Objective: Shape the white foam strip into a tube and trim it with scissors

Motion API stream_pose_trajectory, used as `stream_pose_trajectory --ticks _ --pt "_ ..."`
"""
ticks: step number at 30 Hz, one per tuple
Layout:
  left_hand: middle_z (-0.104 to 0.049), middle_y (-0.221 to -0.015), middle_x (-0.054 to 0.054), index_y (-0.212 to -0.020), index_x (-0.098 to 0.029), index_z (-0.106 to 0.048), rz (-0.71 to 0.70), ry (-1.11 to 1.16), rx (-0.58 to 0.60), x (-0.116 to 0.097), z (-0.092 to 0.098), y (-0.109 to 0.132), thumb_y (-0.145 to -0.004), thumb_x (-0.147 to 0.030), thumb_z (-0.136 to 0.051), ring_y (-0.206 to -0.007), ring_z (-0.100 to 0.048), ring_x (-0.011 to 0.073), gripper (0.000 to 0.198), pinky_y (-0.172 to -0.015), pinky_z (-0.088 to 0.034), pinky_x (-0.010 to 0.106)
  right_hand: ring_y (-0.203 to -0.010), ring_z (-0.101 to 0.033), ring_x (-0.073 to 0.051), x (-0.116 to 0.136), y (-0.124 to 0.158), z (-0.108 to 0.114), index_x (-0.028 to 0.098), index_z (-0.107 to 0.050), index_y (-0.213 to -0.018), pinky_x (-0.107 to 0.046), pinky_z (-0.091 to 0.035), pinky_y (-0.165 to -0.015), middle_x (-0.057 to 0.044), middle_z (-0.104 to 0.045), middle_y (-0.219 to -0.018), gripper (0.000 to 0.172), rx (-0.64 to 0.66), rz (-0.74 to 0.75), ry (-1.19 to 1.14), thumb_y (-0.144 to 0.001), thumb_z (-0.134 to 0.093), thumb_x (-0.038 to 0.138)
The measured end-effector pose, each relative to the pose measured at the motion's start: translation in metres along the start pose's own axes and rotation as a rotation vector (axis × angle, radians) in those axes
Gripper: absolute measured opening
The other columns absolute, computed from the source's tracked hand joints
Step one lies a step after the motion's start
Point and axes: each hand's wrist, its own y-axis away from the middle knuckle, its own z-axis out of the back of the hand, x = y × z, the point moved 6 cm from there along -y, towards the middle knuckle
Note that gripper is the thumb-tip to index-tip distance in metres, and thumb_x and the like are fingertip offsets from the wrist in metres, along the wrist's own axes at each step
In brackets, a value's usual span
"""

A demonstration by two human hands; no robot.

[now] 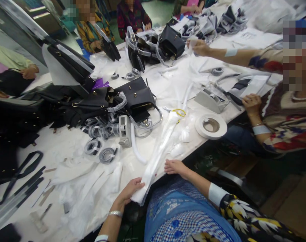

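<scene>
A long, narrow bundle of thin white plastic wrapping (156, 156) lies slantwise near the table's front edge, its near end poking past the edge. My left hand (131, 189) grips that near end, thumb on top and the other fingers partly hidden. To the right of the bundle, my right hand (176, 168) is at the table edge with fingers stretched out, holding nothing. Yellow-handled scissors (179, 112) lie at the bundle's far end, their blades partly covered. Beside the bundle's left side runs a curved white tube (137, 146).
Black handbags (140, 97) with wrapped handles crowd the left and middle. A tape dispenser (125, 131), coiled straps (108, 155) and a big tape roll (210, 126) lie around the bundle. A co-worker's hand (252, 104) rests on a bag at right; others work across the table.
</scene>
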Motion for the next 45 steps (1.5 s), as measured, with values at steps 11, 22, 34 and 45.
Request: stream_pose_trajectory --ticks 11,22,34,45 --pt "-0.071 -0.077 0.006 -0.103 -0.011 -0.066 -0.011 0.126 -0.007 -0.013 -0.019 0.027 -0.066 -0.045 -0.079 -0.062 -0.063 0.0149 0.053 -0.058 -0.046 0.024 -0.089 -0.069 -0.020 -0.010 -0.006 -0.095 0.010 -0.067 -0.100 -0.032 -0.052 -0.091 -0.011 -0.074 -0.097 0.035 0.311 -0.122 -0.571 -0.079 -0.073 0.037" --pt "-0.072 -0.076 0.007 -0.103 -0.010 -0.065 -0.037 0.136 -0.085 -0.015 -0.026 0.046 -0.069 -0.042 -0.078 -0.060 -0.064 0.0148 0.049 -0.056 -0.047 0.023 -0.067 -0.067 -0.014 0.005 -0.044 -0.109 0.011 -0.067 -0.084 -0.025 -0.053 -0.077 -0.003 -0.072 -0.074 0.008 0.207 -0.178 -0.826 -0.076 -0.068 0.011" --pt "-0.072 -0.089 0.008 -0.106 -0.013 -0.065 -0.055 0.108 -0.072 -0.003 -0.015 0.059 -0.074 -0.042 -0.074 -0.069 -0.066 0.0174 0.045 -0.060 -0.048 0.024 -0.062 -0.067 -0.014 0.048 -0.072 -0.077 0.013 -0.064 -0.081 -0.026 -0.055 -0.069 -0.003 -0.071 -0.068 0.003 0.211 -0.108 -0.905 -0.081 -0.062 0.015" --pt "-0.073 -0.091 0.008 -0.105 -0.013 -0.066 -0.060 0.095 -0.088 0.008 -0.003 0.054 -0.072 -0.045 -0.075 -0.074 -0.067 0.0194 0.047 -0.065 -0.049 0.026 -0.071 -0.069 -0.015 0.062 -0.084 -0.071 0.011 -0.067 -0.098 -0.027 -0.054 -0.079 -0.004 -0.074 -0.081 0.019 0.264 -0.069 -0.908 -0.079 -0.065 0.012"
